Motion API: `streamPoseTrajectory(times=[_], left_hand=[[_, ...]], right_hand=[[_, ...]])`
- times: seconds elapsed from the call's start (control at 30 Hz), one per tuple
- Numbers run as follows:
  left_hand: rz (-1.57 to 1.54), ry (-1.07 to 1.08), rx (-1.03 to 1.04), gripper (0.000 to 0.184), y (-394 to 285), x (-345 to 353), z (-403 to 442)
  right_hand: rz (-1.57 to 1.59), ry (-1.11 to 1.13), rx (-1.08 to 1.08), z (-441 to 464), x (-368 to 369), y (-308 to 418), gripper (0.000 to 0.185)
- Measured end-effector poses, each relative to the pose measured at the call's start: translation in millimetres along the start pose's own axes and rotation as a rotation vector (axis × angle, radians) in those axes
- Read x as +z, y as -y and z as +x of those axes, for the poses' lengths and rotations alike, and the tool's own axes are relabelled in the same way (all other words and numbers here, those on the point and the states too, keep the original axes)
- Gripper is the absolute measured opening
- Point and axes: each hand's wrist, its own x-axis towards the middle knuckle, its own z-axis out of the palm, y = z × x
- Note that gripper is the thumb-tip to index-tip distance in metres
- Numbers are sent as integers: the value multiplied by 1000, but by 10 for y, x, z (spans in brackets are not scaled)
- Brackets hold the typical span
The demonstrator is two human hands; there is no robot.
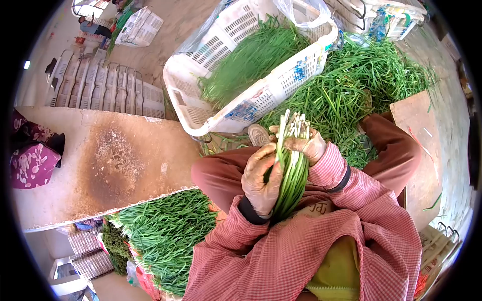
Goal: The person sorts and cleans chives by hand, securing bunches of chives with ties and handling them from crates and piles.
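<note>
A bunch of chives point(292, 173) stands nearly upright in front of me, its pale cut ends at the top and its green leaves running down towards my lap. My left hand point(262, 183), in a thin glove, curls against the bunch's left side with thumb and fingers bent round stalks. On the other side my right hand point(309, 146), also gloved, grips the bunch just under the white ends. Some of its fingers are hidden behind the stalks.
A white plastic crate point(271, 93) holding loose greens stands ahead. Beside it spreads a large heap of chives point(351, 80). Left of me is a stained board point(165, 145), with neatly laid chives point(165, 231) below it. Stacked crates point(108, 88) and a distant person point(93, 27) are further off.
</note>
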Motion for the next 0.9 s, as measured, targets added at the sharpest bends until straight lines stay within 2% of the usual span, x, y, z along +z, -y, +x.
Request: streamPoseTrajectory(times=[0.03, 0.07, 0.13, 0.17, 0.2, 0.27, 0.33, 0.4, 0.47, 0.5, 0.53, 0.57, 0.63, 0.67, 0.73, 0.77, 0.8, 0.83, 0.87, 0.9], left_hand=[[8, -30, -20, 9, -26, -36, 36], [3, 1, -81, 10, -38, -97, 67], [156, 126, -29, 11, 42, -170, 46], [319, 167, 102, 13, 50, -171, 29], [553, 257, 201, 14, -148, -191, 131], [714, 394, 238, 19, -287, -261, 248], [386, 437, 145, 41, -381, -417, 435], [189, 348, 34, 83, -407, -413, 615], [-523, 456, -447, 86, -24, -108, 468], [-898, 598, -843, 81, 8, -23, 343], [-1077, 673, -949, 54, 42, 25, 281], [-1020, 772, -926, 52, 91, 63, 245], [-972, 927, -886, 50, -10, 85, 307], [-929, 1008, -888, 47, -33, 49, 371], [-994, 848, -1119, 41, -85, 29, 429], [-961, 756, -1058, 33, -146, 34, 479], [-924, 721, -1017, 29, -143, 55, 576], [-854, 646, -1007, 26, -311, -8, 753], [-845, 595, -860, 24, -393, -83, 934], [-895, 562, -779, 22, -419, -158, 1143]], right_hand=[[158, 69, 89, 56, -51, 42, 52], [99, 143, 15, 25, -69, 73, 65], [118, 320, -60, 54, -4, 111, 71], [69, 334, -26, 53, 58, 131, 74], [-8, 313, 55, -8, 97, 244, 61], [-22, 175, 72, -52, 40, 173, 44], [-115, 221, 56, -112, 71, 296, 30], [-40, 308, 107, -140, 96, 335, 31], [10, 443, -45, -75, 132, 293, 42], [-17, 394, 52, -117, 281, 381, 57], [-53, 288, -148, -124, 371, 426, 65], [-53, 278, -150, -138, 417, 574, 65], [-747, 175, -436, -180, 483, 818, 76], [-688, 388, -309, -196, 505, 765, 58], [-915, 587, -261, -38, 358, 734, 42], [-825, 435, -166, -1, 355, 717, 38], [-846, 378, -327, 121, 353, 708, 52], [-730, 275, -351, 301, 382, 855, 61], [-614, 177, -367, 418, 435, 998, 71], [-441, 254, -211, 405, 512, 1049, 79]])
